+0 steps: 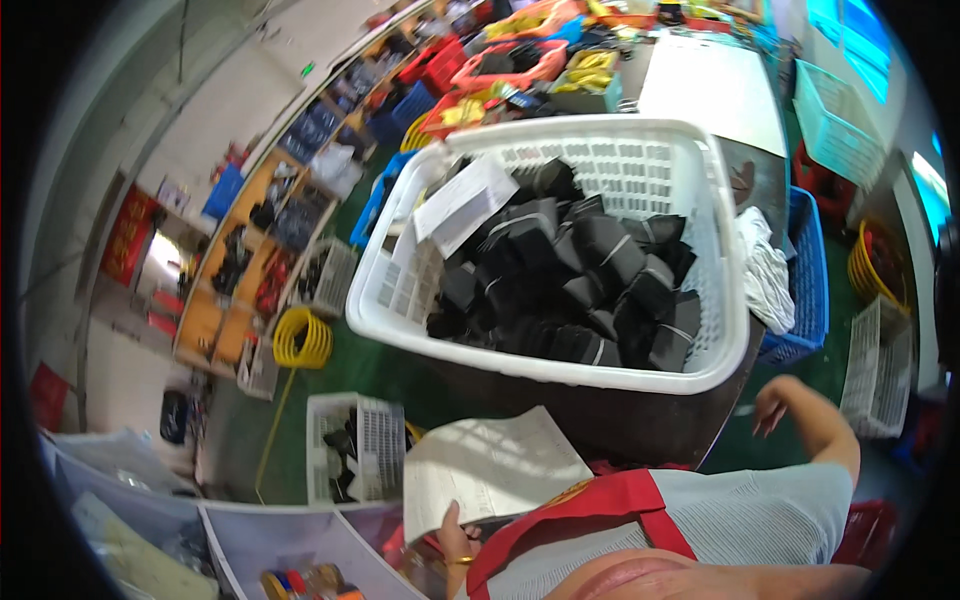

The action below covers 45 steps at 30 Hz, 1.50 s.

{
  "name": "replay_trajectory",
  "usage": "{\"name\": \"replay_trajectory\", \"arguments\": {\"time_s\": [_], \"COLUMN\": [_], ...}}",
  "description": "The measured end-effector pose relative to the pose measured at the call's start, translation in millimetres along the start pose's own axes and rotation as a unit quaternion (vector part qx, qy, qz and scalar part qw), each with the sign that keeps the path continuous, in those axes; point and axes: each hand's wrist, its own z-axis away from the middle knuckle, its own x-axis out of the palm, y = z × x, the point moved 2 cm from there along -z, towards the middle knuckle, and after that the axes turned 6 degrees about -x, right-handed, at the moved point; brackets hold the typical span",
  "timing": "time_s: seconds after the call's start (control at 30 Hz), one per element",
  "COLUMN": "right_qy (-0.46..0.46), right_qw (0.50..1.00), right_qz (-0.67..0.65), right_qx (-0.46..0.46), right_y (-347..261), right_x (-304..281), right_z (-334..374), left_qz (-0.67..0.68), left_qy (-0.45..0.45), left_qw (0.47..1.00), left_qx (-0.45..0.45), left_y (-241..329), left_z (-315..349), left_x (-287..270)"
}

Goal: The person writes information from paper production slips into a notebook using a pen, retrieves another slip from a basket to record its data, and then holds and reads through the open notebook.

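Observation:
My left hand (458, 538), with a gold bracelet at the wrist, grips the lower edge of a white printed sheet (495, 462), thumb on top. Away to the right, my right hand (776, 404) hangs in the air near the table's side, holding nothing, its fingers loosely bent and apart. Beyond the sheet, a large white plastic basket (540, 372) stands on a dark table (640, 420). Inside are many bundles of black fabric pieces (610, 245), several tied with pale bands. White paper slips (466, 205) lie on the bundles at the basket's left.
A blue crate (808, 280) with white cloth (765, 270) stands right of the table. On the floor at left are a white crate (385, 450) and yellow baskets (302, 338). A divided tray (270, 550) is at lower left; shelves (215, 315) line the wall.

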Motion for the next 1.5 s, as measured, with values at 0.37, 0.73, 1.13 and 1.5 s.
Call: {"name": "replay_trajectory", "arguments": {"time_s": [0.37, 0.73, 1.13, 1.5], "right_qy": [0.29, -0.172, -0.112, 0.562], "right_qw": [0.83, 0.844, 0.554, 0.514], "right_qz": [0.043, -0.311, -0.553, -0.484], "right_qx": [-0.474, -0.402, -0.611, -0.432], "right_y": [-442.4, -731.0, -879.6, -898.6], "right_x": [119.2, 174.9, 68.1, -38.6], "right_z": [-20.6, -65.0, 14.0, 29.9], "left_qz": [0.192, 0.349, 0.304, -0.136], "left_qy": [-0.081, -0.068, -0.341, -0.346], "left_qw": [0.977, 0.935, 0.888, 0.924], "left_qx": [0.034, -0.018, -0.051, -0.092], "left_y": [94.4, 221.1, 412.4, 391.2], "left_z": [-63.1, -188.2, -354.3, -659.9], "left_x": [-11.6, -65.0, 65.3, 155.4]}}
